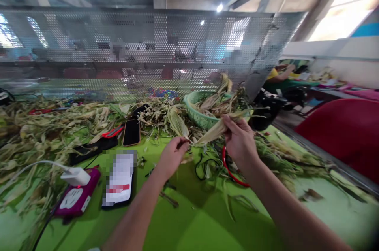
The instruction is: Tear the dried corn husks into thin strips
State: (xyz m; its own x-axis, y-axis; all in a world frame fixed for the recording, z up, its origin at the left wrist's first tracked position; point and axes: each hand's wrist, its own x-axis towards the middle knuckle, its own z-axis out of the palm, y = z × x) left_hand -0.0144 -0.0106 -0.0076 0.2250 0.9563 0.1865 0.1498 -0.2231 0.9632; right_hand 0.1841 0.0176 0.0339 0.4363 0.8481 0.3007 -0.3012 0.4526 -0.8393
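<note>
My left hand [173, 155] and my right hand [240, 140] hold the two ends of a long pale dried husk leaf [211, 132] above the green table [192, 219]. The left fingers pinch its lower left end. The right fingers grip its upper right end, close to a green plastic basket [192, 109] filled with husks. Dried husks and stalks [47, 132] lie piled across the table's far side.
A black phone [132, 132], a second dark phone [91, 148], a blurred-screen phone [120, 180] and a pink power strip with a white charger [75, 193] lie at left. A red cable loop [229, 170] and black cords lie under my hands. A perforated metal screen [148, 45] stands behind.
</note>
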